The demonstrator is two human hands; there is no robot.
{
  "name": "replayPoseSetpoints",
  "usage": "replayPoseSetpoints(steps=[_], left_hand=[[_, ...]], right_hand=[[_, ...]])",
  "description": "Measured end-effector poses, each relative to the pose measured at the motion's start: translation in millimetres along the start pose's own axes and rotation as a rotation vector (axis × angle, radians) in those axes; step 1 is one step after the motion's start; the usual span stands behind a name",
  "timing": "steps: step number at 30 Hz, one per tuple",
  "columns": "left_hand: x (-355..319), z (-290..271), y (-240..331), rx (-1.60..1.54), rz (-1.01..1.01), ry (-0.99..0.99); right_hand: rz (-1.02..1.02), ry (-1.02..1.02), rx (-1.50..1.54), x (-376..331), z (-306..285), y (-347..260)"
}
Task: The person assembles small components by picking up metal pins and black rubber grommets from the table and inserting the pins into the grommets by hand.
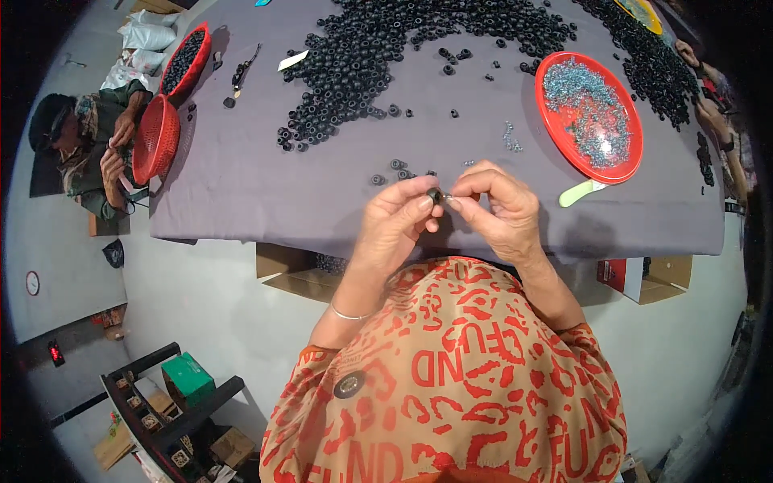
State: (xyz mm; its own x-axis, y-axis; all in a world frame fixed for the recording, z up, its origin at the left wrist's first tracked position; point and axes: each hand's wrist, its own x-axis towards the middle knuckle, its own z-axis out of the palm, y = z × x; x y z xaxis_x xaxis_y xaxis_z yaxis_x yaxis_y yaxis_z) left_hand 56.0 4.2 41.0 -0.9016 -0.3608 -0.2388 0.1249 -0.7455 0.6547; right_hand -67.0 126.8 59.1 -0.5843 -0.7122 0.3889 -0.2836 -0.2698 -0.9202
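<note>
Around mid-frame, left hand (390, 223) pinched a black fitting (436, 195), right hand (506, 215) a metal bit (448, 196); probably mid-insertion, next needed steady aligning.

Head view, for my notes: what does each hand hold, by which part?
Left hand: a small black piece, pinched by its sides. Right hand: a tiny shiny piece, apparently by its outer end.

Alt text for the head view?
The left hand holds a small black part while the right hand pinches a tiny silvery piece beside it, at a gray-covered table. Beyond lies a spread of loose black parts; at right, a red plate of silvery pieces.
</note>
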Motion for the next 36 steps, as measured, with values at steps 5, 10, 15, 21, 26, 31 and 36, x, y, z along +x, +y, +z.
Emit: replayPoseSetpoints(steps=[5,10,15,21,26,31,36], left_hand=[[-2.1,0.8,0.0,0.040,0.014,-0.044],[-6.6,-0.4,0.1,0.026,-0.086,-0.023],[-13.1,-1.9,-3.4,0.056,-0.154,-0.052],[-23.5,-0.4,-1.0,0.032,-0.319,-0.113],[-31.6,5.8,4.1,0.099,-0.498,-0.114],[-34.3,-5.1,-4.0,0.056,-0.526,-0.125],[-28.1,-7.7,-5.0,0.002,-0.449,-0.107]], right_hand=[[0.048,-0.034,0.033,-5.5,4.8,3.3],[0.158,-0.129,0.199,-16.7,-0.5,16.6],[0.443,-0.247,0.636,-15.8,-3.8,16.1],[0.462,-0.365,0.661,-24.2,-8.3,12.2],[0.322,-0.474,0.339,-29.0,-14.6,7.9],[0.307,-0.493,0.312,-27.4,-9.4,4.6],[0.314,-0.192,0.145,-16.8,-18.8,19.3]])
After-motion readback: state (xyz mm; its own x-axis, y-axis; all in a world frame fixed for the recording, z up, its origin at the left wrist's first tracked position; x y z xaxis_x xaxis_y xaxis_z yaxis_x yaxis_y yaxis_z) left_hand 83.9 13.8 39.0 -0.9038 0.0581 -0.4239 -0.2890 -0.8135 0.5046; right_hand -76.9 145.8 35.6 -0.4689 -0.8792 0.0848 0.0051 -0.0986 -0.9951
